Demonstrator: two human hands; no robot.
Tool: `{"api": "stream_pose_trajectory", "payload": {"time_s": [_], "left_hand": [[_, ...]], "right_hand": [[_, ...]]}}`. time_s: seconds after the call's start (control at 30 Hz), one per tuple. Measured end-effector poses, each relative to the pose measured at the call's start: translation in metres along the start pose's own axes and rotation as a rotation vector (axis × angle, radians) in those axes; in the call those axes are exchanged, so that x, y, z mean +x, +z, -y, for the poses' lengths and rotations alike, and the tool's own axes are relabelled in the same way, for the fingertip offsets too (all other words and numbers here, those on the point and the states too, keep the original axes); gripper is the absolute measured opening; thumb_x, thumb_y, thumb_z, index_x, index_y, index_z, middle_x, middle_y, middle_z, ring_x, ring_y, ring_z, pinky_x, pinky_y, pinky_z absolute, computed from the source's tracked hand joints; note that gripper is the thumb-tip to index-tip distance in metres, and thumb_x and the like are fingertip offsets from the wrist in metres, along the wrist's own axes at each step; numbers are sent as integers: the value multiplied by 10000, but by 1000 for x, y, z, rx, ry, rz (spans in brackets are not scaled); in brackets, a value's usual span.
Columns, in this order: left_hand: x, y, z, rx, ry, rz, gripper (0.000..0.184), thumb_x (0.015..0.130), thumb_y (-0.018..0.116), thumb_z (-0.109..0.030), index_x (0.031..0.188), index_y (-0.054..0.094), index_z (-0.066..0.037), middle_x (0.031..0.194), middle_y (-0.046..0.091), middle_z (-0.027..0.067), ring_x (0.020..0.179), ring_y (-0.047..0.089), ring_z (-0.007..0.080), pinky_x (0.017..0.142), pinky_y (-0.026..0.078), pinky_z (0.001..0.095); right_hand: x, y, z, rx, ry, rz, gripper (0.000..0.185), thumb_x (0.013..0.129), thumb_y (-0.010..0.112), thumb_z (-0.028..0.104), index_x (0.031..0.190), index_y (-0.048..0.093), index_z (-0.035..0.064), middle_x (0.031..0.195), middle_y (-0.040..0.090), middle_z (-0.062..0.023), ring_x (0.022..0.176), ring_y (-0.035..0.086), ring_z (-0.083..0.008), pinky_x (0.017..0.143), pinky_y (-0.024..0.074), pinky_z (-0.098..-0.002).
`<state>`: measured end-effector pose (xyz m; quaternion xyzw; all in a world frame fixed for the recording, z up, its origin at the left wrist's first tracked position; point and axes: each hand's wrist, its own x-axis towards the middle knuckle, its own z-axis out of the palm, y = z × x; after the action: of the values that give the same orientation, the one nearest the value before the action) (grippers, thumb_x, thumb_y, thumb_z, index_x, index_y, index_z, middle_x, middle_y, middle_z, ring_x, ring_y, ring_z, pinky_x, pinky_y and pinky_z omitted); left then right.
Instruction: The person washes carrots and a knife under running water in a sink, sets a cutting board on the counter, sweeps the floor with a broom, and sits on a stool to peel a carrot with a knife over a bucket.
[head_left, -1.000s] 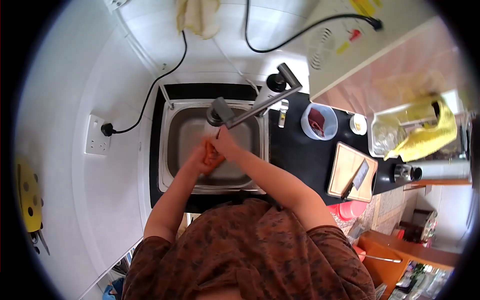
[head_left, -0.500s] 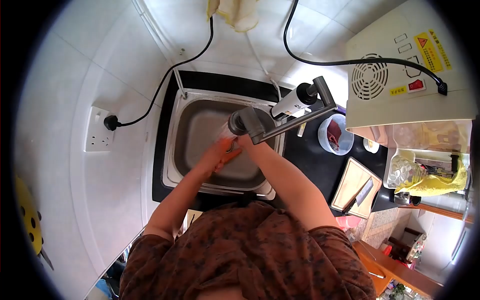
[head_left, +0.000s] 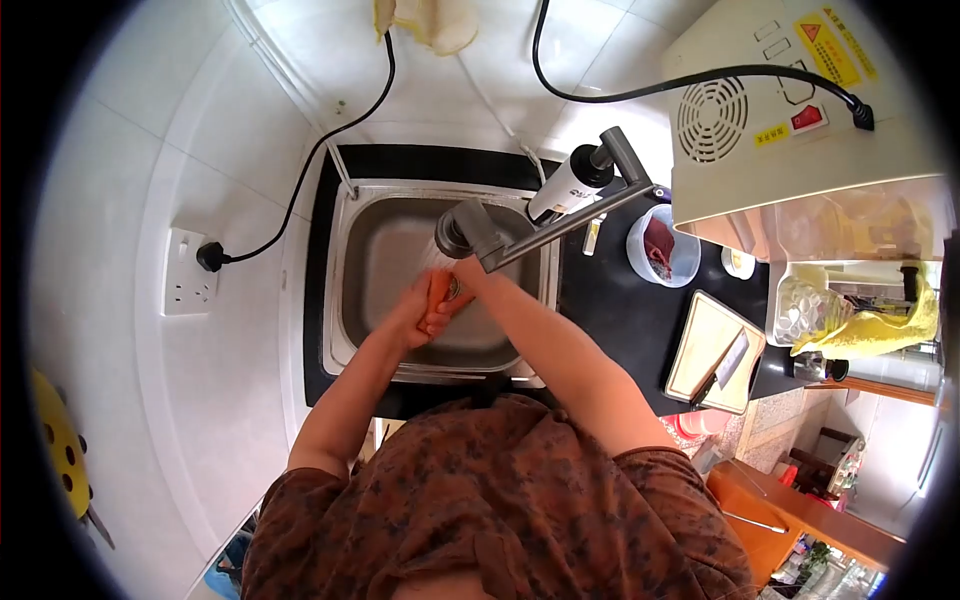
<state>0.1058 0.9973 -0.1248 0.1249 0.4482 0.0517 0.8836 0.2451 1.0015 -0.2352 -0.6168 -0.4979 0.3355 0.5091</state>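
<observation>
Both of my hands are low in a steel sink (head_left: 375, 225), under the grey tap head (head_left: 465, 232). My left hand (head_left: 412, 308) is closed around an orange carrot (head_left: 439, 288). A second orange piece seems to lie by its fingers, but I cannot make it out clearly. Close against the carrot is my right hand (head_left: 466, 274), partly covered by the tap head, so its fingers do not show. Water appears to run from the tap onto the hands. The drain (head_left: 454, 288) shows between them.
Right of the sink, a white cylinder (head_left: 570, 185) stands by the tap arm. On the black counter are a tub (head_left: 683, 262) with dark red contents and a cutting board (head_left: 690, 350) bearing a cleaver (head_left: 732, 358). A beige appliance (head_left: 770, 180) overhangs the right side.
The head view has shifted slightly. My hands stay together under the tap; the carrot in my left hand now stands more upright, and my right hand has moved a little.
</observation>
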Motion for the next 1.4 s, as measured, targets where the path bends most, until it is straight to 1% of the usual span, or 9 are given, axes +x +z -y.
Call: {"api": "stream_pose_trajectory", "payload": {"time_s": [0.27,0.33,0.53,0.63,0.83,0.93,1.07,1.13,1.4], "left_hand": [[41,-70,-17,939,412,-143,470,934,352,-460,757,535,-65,508,473,71,401,460,197,390,349,312],[70,-96,-20,1716,1234,-91,394,909,434,-376,818,581,-22,652,587,176,618,580,344,540,436,396],[77,-63,-46,1815,1151,-210,278,865,465,-262,867,584,-11,869,595,223,815,561,396,700,454,418],[65,-26,-37,1339,1134,-511,211,855,478,-212,955,583,-59,885,615,187,778,580,373,707,469,401],[221,-111,7,692,1119,70,331,902,492,-208,1215,499,-103,1199,535,41,1095,494,209,895,423,373],[98,-25,22,255,474,-17,449,757,631,-131,1184,491,-132,1024,606,94,931,592,253,781,481,338],[85,-31,22,1579,1145,-164,407,776,616,-127,1166,502,-107,1029,606,79,920,593,230,794,485,327],[97,-35,22,-162,318,193,370,794,603,-115,1150,510,-75,1036,605,71,927,597,218,791,493,347],[152,-80,-24,372,761,180,289,787,590,-60,1075,558,-50,1018,617,79,905,607,187,785,503,339]], "right_hand": [[14,-60,57,264,712,526,241,825,549,215,1010,533,63,943,604,-96,737,603,-220,670,530,-398],[12,-63,74,100,906,726,226,829,577,257,937,532,64,804,591,-72,581,575,-180,538,530,-339],[-15,-76,85,547,935,501,241,856,550,317,875,546,77,631,556,-51,541,561,-129,476,467,-279],[-26,-58,82,206,811,326,304,851,563,348,882,555,46,697,597,-100,622,602,-203,527,476,-344],[-51,-29,56,-379,276,161,329,776,608,118,1028,436,-5,941,570,-160,829,586,-277,726,457,-378],[-58,-18,25,-62,272,68,188,743,591,89,892,561,-22,882,600,-230,852,570,-417,738,477,-439],[-54,-26,17,-358,97,38,196,748,576,87,907,566,-27,906,593,-230,865,565,-416,757,471,-456],[-47,-35,60,-415,225,371,467,733,603,119,1124,400,-36,1020,540,-265,998,529,-426,826,439,-441],[-44,-55,119,-151,458,400,282,805,573,217,959,491,-5,791,576,-152,676,569,-283,562,447,-365]]}}
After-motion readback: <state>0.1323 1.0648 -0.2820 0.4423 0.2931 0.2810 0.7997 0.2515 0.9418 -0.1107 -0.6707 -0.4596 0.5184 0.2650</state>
